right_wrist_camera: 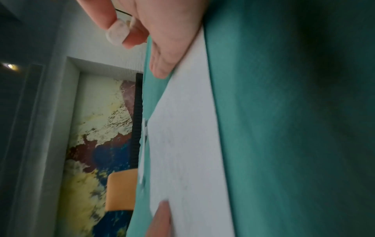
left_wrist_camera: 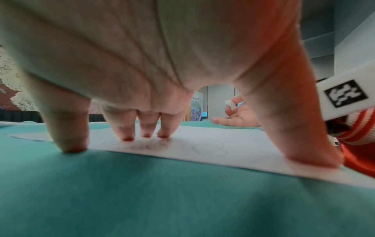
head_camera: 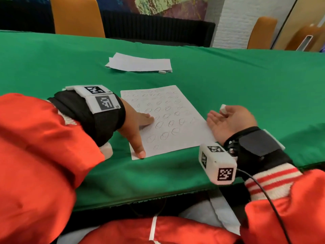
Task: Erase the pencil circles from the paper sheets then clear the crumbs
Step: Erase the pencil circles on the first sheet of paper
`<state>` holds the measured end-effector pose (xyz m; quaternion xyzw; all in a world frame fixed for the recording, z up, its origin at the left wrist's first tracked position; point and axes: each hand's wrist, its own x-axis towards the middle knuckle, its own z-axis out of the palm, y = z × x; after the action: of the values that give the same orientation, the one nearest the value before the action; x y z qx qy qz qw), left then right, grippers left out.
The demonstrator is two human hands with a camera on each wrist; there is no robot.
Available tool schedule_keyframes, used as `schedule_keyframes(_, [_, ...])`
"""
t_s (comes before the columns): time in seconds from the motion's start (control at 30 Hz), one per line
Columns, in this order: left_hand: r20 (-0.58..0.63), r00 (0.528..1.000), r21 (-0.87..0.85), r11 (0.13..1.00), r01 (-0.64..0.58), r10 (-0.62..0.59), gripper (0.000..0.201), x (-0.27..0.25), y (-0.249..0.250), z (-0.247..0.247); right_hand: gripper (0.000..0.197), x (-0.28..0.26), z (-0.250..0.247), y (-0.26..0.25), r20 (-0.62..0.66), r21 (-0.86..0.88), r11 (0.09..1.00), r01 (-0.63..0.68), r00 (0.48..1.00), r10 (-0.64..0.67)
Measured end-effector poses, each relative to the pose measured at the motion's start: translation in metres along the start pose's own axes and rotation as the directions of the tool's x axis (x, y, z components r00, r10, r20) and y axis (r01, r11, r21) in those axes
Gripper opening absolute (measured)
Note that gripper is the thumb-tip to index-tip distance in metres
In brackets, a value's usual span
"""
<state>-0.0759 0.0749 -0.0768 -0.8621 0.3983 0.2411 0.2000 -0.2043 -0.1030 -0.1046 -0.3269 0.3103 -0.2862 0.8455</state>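
- I see the paper sheet [head_camera: 165, 120] lying flat on the green tablecloth [head_camera: 228, 81], close to the near table edge, and it is covered in rows of pencil circles [head_camera: 159, 125].
- My left hand [head_camera: 135, 125] sits at the sheet's 9 o'clock side, spread wide; the fingertips [left_wrist_camera: 146, 133] press down on the paper and the thumb pins its near-left corner.
- My right hand [head_camera: 230, 120] lies at the sheet's 3 o'clock edge, palm turned up, its outer side touching the paper's border.
- That hand pinches a small white eraser [head_camera: 223, 108] between thumb and forefinger; the other fingers are loosely extended. In the right wrist view the eraser [right_wrist_camera: 117, 34] looks smudged grey.
- At 12 o'clock, well apart from the sheet, a small stack of paper [head_camera: 139, 63] lies on the cloth, with a second white eraser [head_camera: 162, 72] just beside its near edge.
- I cannot make out any crumbs on the sheet.
- 2 orange chair backs [head_camera: 77, 16] stand beyond the table's far edge.
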Motion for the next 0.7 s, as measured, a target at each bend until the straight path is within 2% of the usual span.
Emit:
schedule_keyframes(0.1, [-0.003,1.000,0.014,1.000,0.003,-0.003,0.114,0.000,0.000,0.000,0.020,-0.015,0.012,0.009,0.157,-0.013,0.999,-0.049,0.986,0.050])
schedule_keyframes(0.23, [-0.009,1.000,0.018,1.000,0.001,-0.001,0.114,0.000,0.003,-0.001,0.022,-0.029,0.032,0.042,0.287,-0.129,0.974,-0.185,0.933,0.216])
schedule_keyframes(0.3, [-0.015,1.000,0.005,1.000,-0.005,0.005,0.113,0.000,0.004,-0.001,0.025,-0.027,0.034,0.054,0.277,-0.151,0.960,-0.235,0.923,0.269])
schedule_keyframes(0.37, [-0.010,1.000,0.011,1.000,-0.008,0.008,0.114,0.000,0.003,-0.001,0.025,-0.019,0.029,0.053,0.241,-0.133,0.963,-0.236,0.934,0.262])
schedule_keyframes(0.47, [0.000,1.000,0.007,1.000,-0.008,0.008,0.115,0.001,0.001,-0.001,0.023,-0.003,0.014,0.029,0.119,-0.084,0.986,-0.142,0.981,0.151])
schedule_keyframes(0.57, [0.000,1.000,0.002,1.000,-0.011,0.011,0.115,0.002,0.000,0.000,0.025,0.007,-0.001,0.002,0.029,0.028,0.998,-0.064,0.998,0.063])
schedule_keyframes(0.63, [0.001,1.000,-0.005,1.000,-0.013,0.013,0.115,0.001,-0.001,-0.001,0.023,0.004,-0.002,-0.006,0.032,0.075,0.996,-0.044,0.999,0.041])
schedule_keyframes(0.7, [0.004,1.000,-0.014,1.000,-0.011,0.011,0.115,0.000,0.000,-0.001,0.021,-0.004,0.006,-0.002,0.113,0.056,0.997,-0.051,0.993,0.045])
